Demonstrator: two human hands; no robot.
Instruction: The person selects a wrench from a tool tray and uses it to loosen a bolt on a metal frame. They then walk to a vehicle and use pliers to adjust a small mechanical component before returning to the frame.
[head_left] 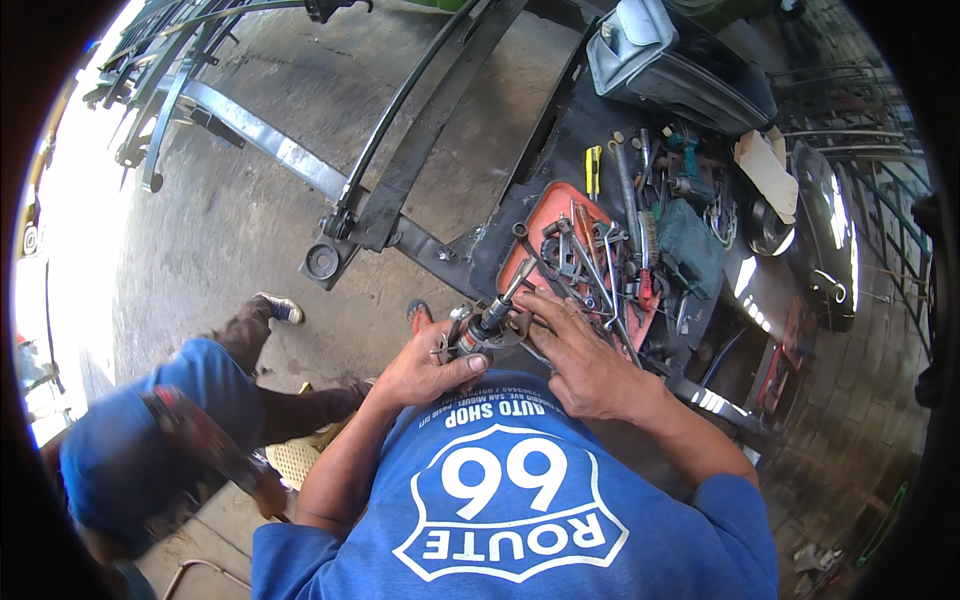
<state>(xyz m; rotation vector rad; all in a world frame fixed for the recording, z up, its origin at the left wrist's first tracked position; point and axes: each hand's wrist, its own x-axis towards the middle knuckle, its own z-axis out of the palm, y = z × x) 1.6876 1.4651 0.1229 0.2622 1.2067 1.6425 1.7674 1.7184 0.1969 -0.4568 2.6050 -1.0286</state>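
Note:
My left hand [432,362] is wrapped round a hand-held tool [488,322] with a dark, rounded body and a slim metal shaft. The shaft points up and to the right, toward the red tray. Beside it, my right hand [578,352] reaches in with its fingers stretched out, close to the shaft; its thumb is partly hidden. Between the hands shows a rounded metal piece, and what it belongs to I cannot tell. Just beyond my right hand lies the red tray [548,208], filled with wrenches [597,262] and other metal tools.
Right of the tray lie a yellow cutter [593,172], a wire brush [648,238] and a green power tool [685,165]. A grey tool bag [640,55] stands behind. A steel frame [400,190] crosses ahead. At left, another person in blue [160,430] bends over.

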